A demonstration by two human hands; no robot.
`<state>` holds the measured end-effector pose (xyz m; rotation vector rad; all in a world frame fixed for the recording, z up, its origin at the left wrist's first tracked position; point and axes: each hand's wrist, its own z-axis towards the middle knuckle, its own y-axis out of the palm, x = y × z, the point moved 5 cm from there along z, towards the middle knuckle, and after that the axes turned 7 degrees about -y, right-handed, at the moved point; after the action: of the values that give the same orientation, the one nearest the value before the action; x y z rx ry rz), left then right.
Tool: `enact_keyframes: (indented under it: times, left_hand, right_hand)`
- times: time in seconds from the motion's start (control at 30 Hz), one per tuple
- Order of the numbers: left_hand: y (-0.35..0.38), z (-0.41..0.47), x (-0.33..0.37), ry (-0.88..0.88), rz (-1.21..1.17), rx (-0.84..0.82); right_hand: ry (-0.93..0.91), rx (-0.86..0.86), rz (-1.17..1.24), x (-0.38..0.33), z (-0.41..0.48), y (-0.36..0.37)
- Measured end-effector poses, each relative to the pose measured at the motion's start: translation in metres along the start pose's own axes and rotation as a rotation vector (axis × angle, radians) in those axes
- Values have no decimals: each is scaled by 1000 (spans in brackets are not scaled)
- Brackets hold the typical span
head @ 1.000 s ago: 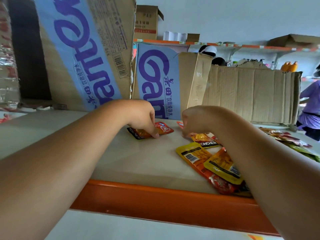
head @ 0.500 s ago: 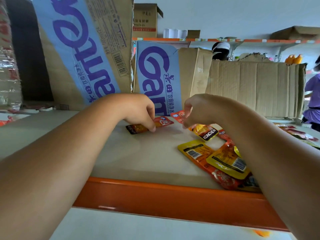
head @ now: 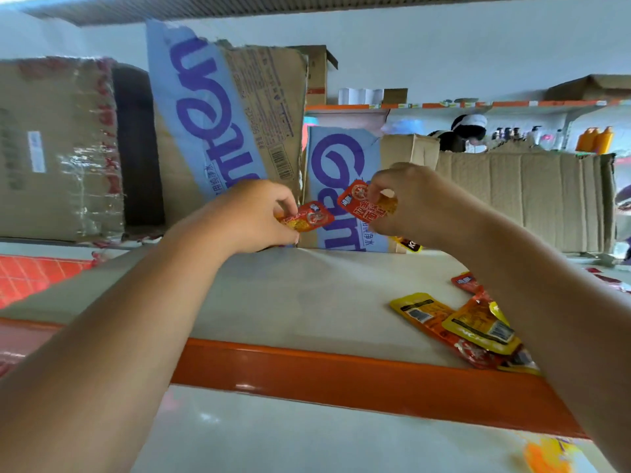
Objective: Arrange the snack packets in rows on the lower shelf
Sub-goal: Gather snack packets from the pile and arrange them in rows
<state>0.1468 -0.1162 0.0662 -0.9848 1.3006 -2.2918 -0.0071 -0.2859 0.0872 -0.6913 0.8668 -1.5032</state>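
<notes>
Left hand pinches a red packet, long axis pointing right, above the bare shelf. Right hand pinches a second packet, tilted down-right, before the far boxes. Loose packets crowd the near-right orange edge.

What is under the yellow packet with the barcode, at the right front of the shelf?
The yellow packet lies across a longer yellow-and-red packet. The right forearm covers whatever lies under its right side.
</notes>
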Motion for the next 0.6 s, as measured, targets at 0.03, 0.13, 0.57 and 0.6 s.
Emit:
enact_keyframes:
  times: [0.03, 0.13, 0.57, 0.6]
  left_hand:
    - [-7, -9, -7, 5, -24, 28]
    - [-30, -36, -30, 34, -62, 136]
    - [-151, -163, -165, 46, -23, 458]
    - [-159, -175, -178, 33, -18, 479]
  right_hand:
    - [-16, 19, 8, -9, 0, -3]
    - [-66, 90, 98, -44, 0, -8]
    - [-258, 219, 320, -257, 15, 34]
    - [-264, 221, 335, -273, 18, 40]
